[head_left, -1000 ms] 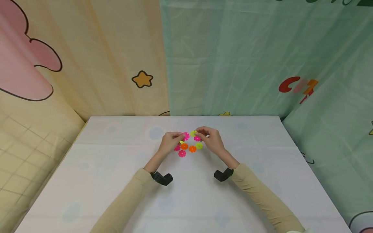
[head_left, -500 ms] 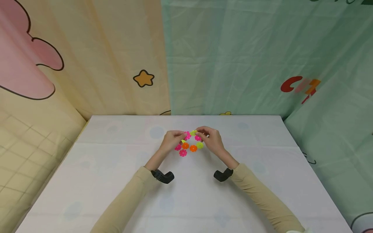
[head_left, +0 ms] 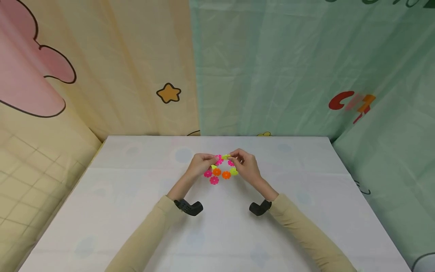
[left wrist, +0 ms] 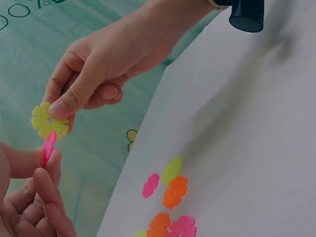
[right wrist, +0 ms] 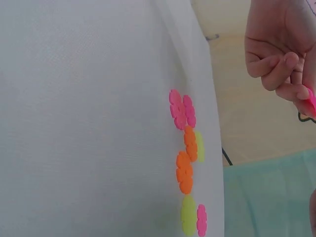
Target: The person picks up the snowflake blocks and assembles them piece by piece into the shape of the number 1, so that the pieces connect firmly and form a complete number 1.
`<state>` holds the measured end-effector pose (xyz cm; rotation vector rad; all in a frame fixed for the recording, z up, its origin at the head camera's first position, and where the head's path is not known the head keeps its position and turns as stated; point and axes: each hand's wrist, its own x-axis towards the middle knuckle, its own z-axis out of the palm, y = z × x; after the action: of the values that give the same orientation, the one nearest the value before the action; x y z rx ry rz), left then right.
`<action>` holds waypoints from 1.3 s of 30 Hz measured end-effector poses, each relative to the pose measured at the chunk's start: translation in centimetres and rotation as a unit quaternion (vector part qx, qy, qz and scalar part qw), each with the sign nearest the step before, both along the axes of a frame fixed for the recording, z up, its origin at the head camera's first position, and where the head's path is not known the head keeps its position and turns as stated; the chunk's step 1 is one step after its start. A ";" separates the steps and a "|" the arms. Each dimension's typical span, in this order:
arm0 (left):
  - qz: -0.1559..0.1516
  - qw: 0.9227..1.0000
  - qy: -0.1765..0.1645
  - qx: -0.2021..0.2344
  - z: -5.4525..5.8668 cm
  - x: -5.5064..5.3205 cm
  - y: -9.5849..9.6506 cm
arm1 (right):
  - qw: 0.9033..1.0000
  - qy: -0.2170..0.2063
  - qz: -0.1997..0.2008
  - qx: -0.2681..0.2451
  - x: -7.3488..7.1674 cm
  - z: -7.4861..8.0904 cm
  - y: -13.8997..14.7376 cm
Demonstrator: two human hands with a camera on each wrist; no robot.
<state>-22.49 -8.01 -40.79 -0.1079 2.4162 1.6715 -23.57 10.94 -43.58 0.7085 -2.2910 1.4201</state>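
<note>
In the head view my left hand [head_left: 199, 165] and right hand [head_left: 248, 166] are raised close together near the table's far side. The left thumb and fingers pinch a pink notched plastic disc [left wrist: 49, 148], seen nearly edge-on in the left wrist view. Between the right thumb and forefinger is a yellow notched disc [left wrist: 42, 121] with a small hole in its middle. The two discs meet at their edges, the yellow one above; how deeply their notches interlock I cannot tell. Only part of the pink disc shows in the right wrist view, beside the left fingertips.
Below the hands, several loose notched discs lie on the white-covered table [head_left: 224, 226]: orange [right wrist: 184, 172], pink [right wrist: 177, 109] and yellow-green [right wrist: 188, 216]. Some overlap or touch. Printed curtains [head_left: 272, 75] hang behind the table's far edge.
The yellow disc has tilted and looks flatter in the head view, staying against the pink disc. Both hands keep their hold; the head view has shifted slightly.
</note>
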 end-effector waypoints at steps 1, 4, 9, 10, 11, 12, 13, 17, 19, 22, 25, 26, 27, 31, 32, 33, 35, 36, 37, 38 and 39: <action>0.000 1.000 -0.003 0.001 0.0 0.0 0.0 | 1.000 0.004 0.000 0.000 0.0 0.0 0.0; 0.001 1.000 -0.013 0.002 0.0 0.0 0.1 | 1.000 0.006 0.003 0.005 0.1 0.1 0.0; -0.008 1.000 -0.013 0.007 0.1 0.0 0.1 | 1.000 0.000 0.010 0.009 0.1 0.0 0.1; -0.011 1.000 -0.011 0.007 0.1 0.0 0.1 | 1.000 0.000 0.011 0.010 0.0 0.0 0.1; -0.014 1.000 -0.010 0.005 0.1 0.0 0.1 | 1.000 0.000 0.013 0.009 0.0 0.0 0.1; -0.018 1.000 -0.012 0.004 0.1 0.0 0.0 | 1.000 0.001 0.015 0.008 0.0 -0.1 0.1; -0.019 1.000 -0.015 0.003 0.2 0.0 0.1 | 1.000 0.003 0.018 0.006 0.0 -0.1 0.1; -0.023 0.999 -0.024 -0.002 0.3 0.0 0.1 | 1.000 0.009 0.024 0.003 0.1 0.0 0.1; -0.022 0.999 -0.026 0.002 0.2 0.1 0.2 | 1.000 0.010 0.021 0.007 0.1 0.1 0.1; -0.023 0.999 -0.025 0.004 0.1 0.1 0.2 | 1.000 0.010 0.017 0.017 0.2 0.3 0.2; -0.022 0.999 -0.028 0.008 0.0 0.1 0.2 | 0.999 0.010 0.018 0.028 0.1 0.5 0.3; -0.022 0.999 -0.029 0.010 0.0 0.1 0.2 | 0.999 0.010 0.019 0.031 0.0 0.6 0.4; -0.023 0.999 -0.031 0.015 0.0 0.1 0.1 | 0.999 0.008 0.020 0.031 0.0 0.7 0.4; -0.041 0.998 -0.032 0.040 -0.2 0.0 -0.1 | 0.999 0.000 0.028 0.032 -0.2 1.0 0.5; -0.049 0.997 -0.032 0.047 -0.3 -0.1 -0.2 | 0.999 -0.005 0.030 0.032 -0.3 1.1 0.5; -0.058 0.996 -0.030 0.054 -0.4 -0.1 -0.2 | 0.999 -0.007 0.030 0.033 -0.3 1.1 0.5; -0.076 0.995 -0.025 0.063 -0.3 -0.1 -0.3 | 0.999 -0.010 0.024 0.035 -0.4 1.1 0.5; -0.083 0.994 -0.025 0.067 -0.3 -0.2 -0.3 | 0.999 -0.010 0.019 0.035 -0.4 1.1 0.5; -0.088 0.993 -0.024 0.070 -0.3 -0.2 -0.4 | 0.999 -0.011 0.015 0.033 -0.4 1.0 0.5; -0.092 0.993 -0.022 0.070 -0.2 -0.2 -0.4 | 0.999 -0.011 0.009 0.032 -0.5 1.0 0.5; -0.096 0.993 -0.020 0.069 -0.2 -0.2 -0.3 | 0.999 -0.011 0.003 0.030 -0.5 0.9 0.5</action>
<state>-22.68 -8.35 -40.98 0.1059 2.1964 1.7233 -24.08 11.42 -42.65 0.7225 -2.3590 1.3729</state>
